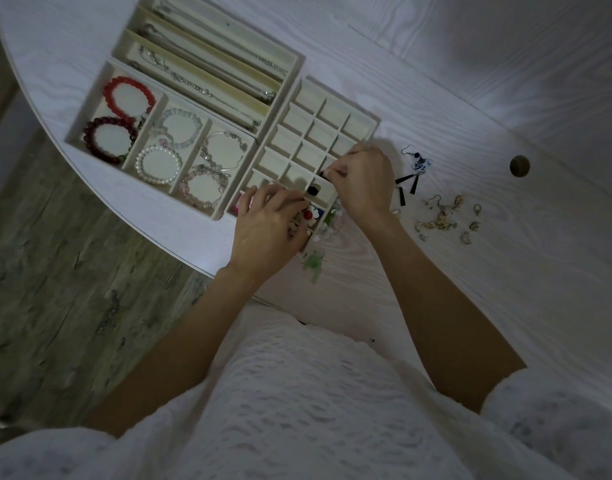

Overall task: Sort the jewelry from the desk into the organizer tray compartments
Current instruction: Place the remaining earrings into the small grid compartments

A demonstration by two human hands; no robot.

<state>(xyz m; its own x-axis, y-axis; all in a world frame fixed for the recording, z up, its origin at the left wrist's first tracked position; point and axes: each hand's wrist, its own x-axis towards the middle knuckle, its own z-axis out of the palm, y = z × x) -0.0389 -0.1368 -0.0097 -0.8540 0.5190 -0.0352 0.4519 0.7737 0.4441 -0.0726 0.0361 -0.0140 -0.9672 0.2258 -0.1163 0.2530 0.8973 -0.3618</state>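
Observation:
A cream grid tray [299, 117] of small square compartments lies mid-desk. My right hand [365, 181] hovers over its near right part and pinches a small black earring [322, 174] at the fingertips. A black bead earring [312, 190] lies in the compartment just below. My left hand [268, 233] rests on the tray's near edge, fingers curled over the front compartments, where a red bead and a white-blue flower piece [313, 213] show. Whether it holds anything is hidden.
A bracelet tray [90, 109] with red, dark red, pearl and clear bracelets sits left. A necklace tray [295, 65] lies behind. Right of my hands lie black bar earrings [406, 187], a blue-white earring [418, 161], several gold pieces [446, 216]. Green pieces [313, 263] lie near. A round knob [519, 165] sits far right.

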